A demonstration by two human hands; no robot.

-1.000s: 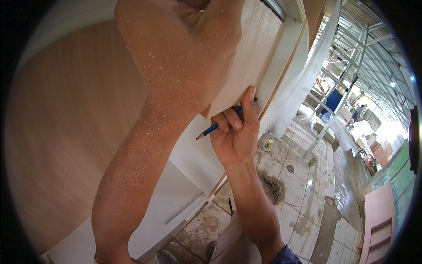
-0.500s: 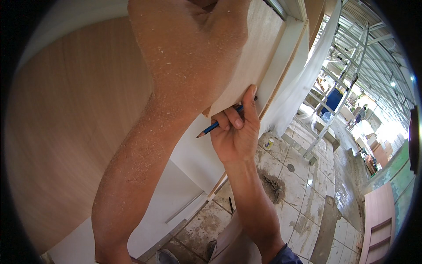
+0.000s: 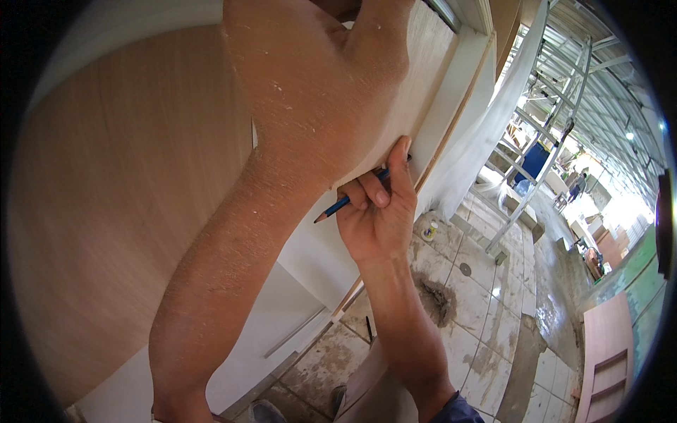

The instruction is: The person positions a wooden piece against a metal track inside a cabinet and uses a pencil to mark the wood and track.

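My left hand (image 3: 317,77) is raised close to the camera, dusted with sawdust, and grips the top of a pale wood panel (image 3: 423,84); its fingers are hidden behind the panel's upper edge. My right hand (image 3: 377,218) presses against the lower edge of the same panel and holds a blue pencil (image 3: 345,203) between its fingers, tip pointing down-left. A large light-brown wood board (image 3: 120,211) fills the left of the view behind my left forearm.
White cabinet panels (image 3: 282,331) stand below the board. The tiled floor (image 3: 486,317) is dirty, with a drain and a small can. A metal ladder or scaffold (image 3: 550,134) and a pink door (image 3: 606,366) stand at right. People are far off.
My left hand has shifted slightly right and up along the panel. My right hand with the pencil has stayed in place.
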